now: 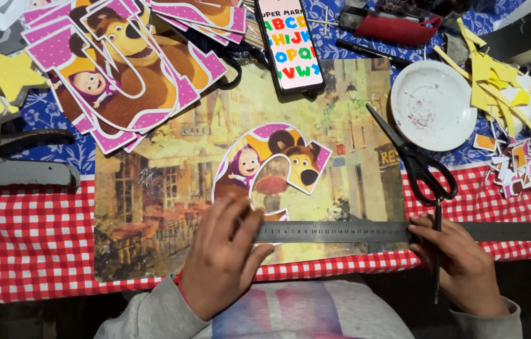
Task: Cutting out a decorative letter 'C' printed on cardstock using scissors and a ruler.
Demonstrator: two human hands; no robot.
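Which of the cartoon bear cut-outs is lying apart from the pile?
The single cut-out on the street-scene mat, just above the steel ruler by the left hand; the others are stacked top left.

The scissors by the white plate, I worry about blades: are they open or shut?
Shut: the scissors lie flat, blades together in one point.

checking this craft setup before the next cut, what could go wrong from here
1. The left hand presses the steel ruler at one end only; the far end could swing across the bear-and-girl cutout.
2. The right hand holds a thin dark tool, possibly a blade, near the left hand's fingertips on the ruler's edge.
3. The black scissors lie open just above the ruler, where a hand might brush them.
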